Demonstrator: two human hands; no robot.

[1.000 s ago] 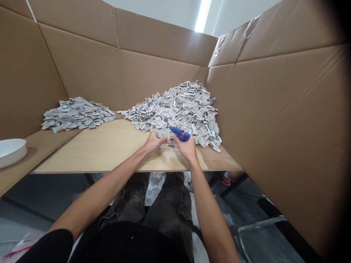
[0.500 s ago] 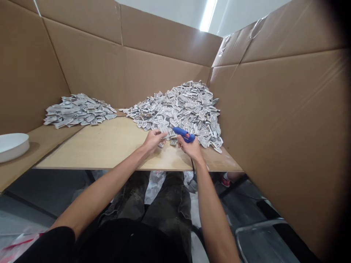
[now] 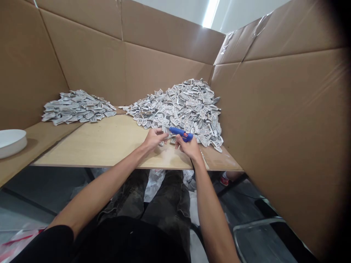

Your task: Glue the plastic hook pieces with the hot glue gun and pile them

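My right hand (image 3: 189, 147) is closed around a blue glue gun (image 3: 180, 133), whose nozzle points left toward my other hand. My left hand (image 3: 154, 138) pinches a small grey-white flat piece (image 3: 165, 134) at the near edge of a big pile of such pieces (image 3: 183, 108). Both hands hover over the front of a light wooden board (image 3: 109, 142). A black cord drops from the glue gun below the board's edge.
A second, smaller pile of the same pieces (image 3: 75, 108) lies at the back left. A white bowl (image 3: 11, 142) sits on the left ledge. Tall cardboard walls (image 3: 274, 120) enclose the board on three sides. A metal chair frame (image 3: 257, 233) is at the lower right.
Both hands stayed at the pile's near edge. The glue gun's nozzle moved slightly left toward the piece in my left hand. The view shifted a little.
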